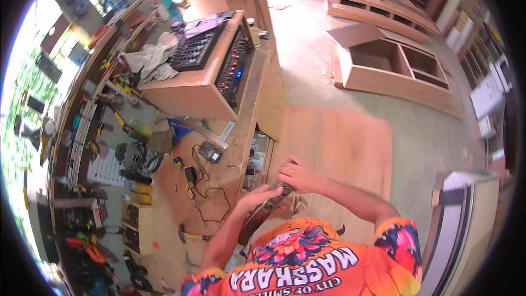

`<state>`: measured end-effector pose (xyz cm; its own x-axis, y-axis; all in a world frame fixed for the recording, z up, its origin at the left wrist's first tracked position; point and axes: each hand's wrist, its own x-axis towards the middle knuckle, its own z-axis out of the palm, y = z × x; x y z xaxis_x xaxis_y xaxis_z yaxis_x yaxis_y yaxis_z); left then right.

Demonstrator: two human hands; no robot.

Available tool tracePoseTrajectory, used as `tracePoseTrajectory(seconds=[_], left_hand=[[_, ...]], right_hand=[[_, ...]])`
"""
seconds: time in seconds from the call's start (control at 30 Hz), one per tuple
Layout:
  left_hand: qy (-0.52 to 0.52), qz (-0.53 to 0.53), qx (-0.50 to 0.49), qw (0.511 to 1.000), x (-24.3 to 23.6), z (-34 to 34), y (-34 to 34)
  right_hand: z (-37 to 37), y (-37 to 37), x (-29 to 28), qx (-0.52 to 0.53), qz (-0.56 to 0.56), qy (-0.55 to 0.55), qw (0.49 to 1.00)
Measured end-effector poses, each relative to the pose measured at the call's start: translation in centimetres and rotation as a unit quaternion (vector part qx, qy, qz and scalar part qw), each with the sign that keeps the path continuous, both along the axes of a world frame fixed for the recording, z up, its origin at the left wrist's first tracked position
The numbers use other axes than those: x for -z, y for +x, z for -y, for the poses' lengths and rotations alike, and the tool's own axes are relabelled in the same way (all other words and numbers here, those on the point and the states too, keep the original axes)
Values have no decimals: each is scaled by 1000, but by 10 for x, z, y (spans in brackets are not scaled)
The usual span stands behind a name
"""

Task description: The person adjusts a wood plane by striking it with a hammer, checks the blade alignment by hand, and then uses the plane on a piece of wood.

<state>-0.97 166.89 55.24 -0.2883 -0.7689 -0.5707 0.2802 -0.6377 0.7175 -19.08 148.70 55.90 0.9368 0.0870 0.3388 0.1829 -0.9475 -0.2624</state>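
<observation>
Close in front of my body, my left hand point(256, 197) and my right hand point(296, 176) come together around a small dark, metallic-looking object point(285, 188). Fingers cover most of it, so its kind is hard to make out. My right hand sits slightly higher and farther out, its fingers curled over the top. The left one closes on the near side. Beyond them lies a large flat wooden board point(339, 151), running away from me. An open bench compartment point(257, 156) with loose items is just past my left hand.
The workbench point(172, 183) on my left carries a hammer point(194, 236), a battery charger point(210, 152) with a cord, and a wooden case point(192, 96) of audio gear. Wooden cabinet frames point(378, 77) stand on the floor ahead. Tall panels point(466, 214) lean at right.
</observation>
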Motion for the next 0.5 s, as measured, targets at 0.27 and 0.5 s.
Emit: tracePoseTrajectory(seconds=[0.27, 0.5], left_hand=[[2, 113, 192, 975, -19, 146, -27], [-127, 385, 172, 898, 33, 216, 33]], right_hand=[[77, -76, 35, 117, -60, 118, 984], [157, -15, 39, 125, -52, 121, 983]])
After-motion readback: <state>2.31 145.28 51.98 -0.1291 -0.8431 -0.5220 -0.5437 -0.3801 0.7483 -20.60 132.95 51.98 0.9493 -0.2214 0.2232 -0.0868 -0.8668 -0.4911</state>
